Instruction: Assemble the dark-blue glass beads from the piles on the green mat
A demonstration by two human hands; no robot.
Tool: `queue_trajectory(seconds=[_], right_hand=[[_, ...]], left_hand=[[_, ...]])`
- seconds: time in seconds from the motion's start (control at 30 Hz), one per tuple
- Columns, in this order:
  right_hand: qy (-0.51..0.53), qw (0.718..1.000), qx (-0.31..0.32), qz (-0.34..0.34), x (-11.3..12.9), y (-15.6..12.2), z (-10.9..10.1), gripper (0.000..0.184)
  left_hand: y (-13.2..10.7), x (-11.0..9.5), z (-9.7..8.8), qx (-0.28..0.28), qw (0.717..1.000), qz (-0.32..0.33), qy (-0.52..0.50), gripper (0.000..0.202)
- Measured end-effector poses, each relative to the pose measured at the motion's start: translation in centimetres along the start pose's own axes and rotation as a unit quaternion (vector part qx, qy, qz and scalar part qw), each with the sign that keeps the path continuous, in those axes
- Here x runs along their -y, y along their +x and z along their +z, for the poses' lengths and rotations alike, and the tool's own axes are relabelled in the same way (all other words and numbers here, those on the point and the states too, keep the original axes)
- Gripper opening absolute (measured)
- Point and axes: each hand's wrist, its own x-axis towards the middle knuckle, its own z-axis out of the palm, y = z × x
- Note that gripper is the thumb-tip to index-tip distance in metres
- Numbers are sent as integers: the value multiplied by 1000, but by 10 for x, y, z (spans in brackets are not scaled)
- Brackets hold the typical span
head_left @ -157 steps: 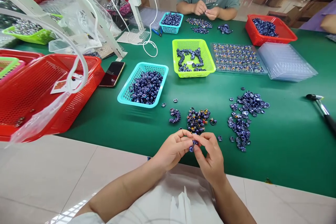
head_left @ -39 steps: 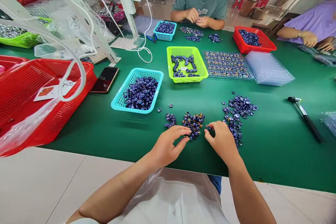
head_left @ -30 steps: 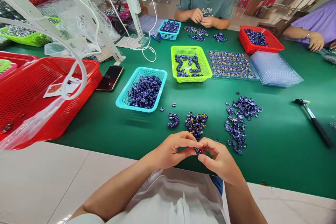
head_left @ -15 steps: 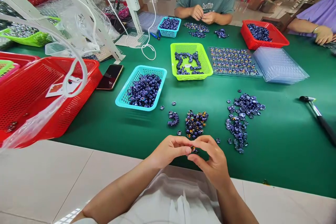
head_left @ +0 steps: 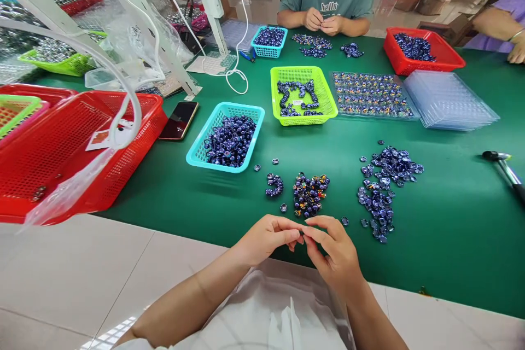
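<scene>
Just over the near table edge, my left hand (head_left: 268,238) pinches a small dark shiny piece (head_left: 301,233) between thumb and fingers. Meeting it from the other side, my right hand (head_left: 334,249) closes its fingertips on the same piece, which is mostly hidden. Right beyond my hands lies a pile of dark blue pieces with orange bits (head_left: 310,194). To its left is a curved row of dark beadlike pieces (head_left: 274,185). Loose flat shiny blue discs (head_left: 378,205) are heaped on the right.
Ahead stand a blue basket (head_left: 192,156) of dark ringlike pieces and a green basket (head_left: 330,104). A filled clear tray (head_left: 371,95) adjoins stacked empty trays (head_left: 451,101). A hammer (head_left: 506,169) lies right, a phone (head_left: 179,120) and red basket (head_left: 139,158) left. A co-worker (head_left: 328,0) sits opposite.
The view has swung slightly left. In my fingertips the piece has turned: its orange part showed before and now only a dark bit does. My right fingers have shifted slightly.
</scene>
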Motion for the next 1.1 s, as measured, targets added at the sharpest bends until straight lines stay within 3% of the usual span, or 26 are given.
queue_trajectory(seconds=[0.2,0.33,0.4,0.47,0.57,0.67,0.77,0.87,0.97,1.03,1.1], right_hand=[[24,999,0,-27,-2,0,9,31],[51,999,5,10,1,2,12,21],[64,997,9,48,2,1,9,16],[75,993,7,94,3,0,6,13],[87,984,-7,156,4,-1,3,11],[94,980,-14,173,5,-2,4,10],[102,980,-10,171,6,-3,6,10],[99,976,-8,192,7,-4,5,10],[88,975,-19,202,8,-2,5,10],[87,978,-26,186,9,1,6,10],[88,984,-27,156,12,4,8,10]], left_hand=[[-7,4,1,-13,1000,-13,-14,27],[-12,3,-5,-27,999,-10,27,30],[-12,0,-13,-71,992,33,102,31],[-10,-3,-21,-138,958,105,226,29],[-1,-3,-30,-200,862,199,421,30],[10,2,-32,-189,779,248,543,26],[16,7,-33,-177,740,261,594,19],[14,8,-31,-174,756,273,569,20],[7,5,-22,-150,836,269,454,20],[2,2,-14,-125,894,229,363,19],[-2,-1,-6,-113,935,183,281,19]])
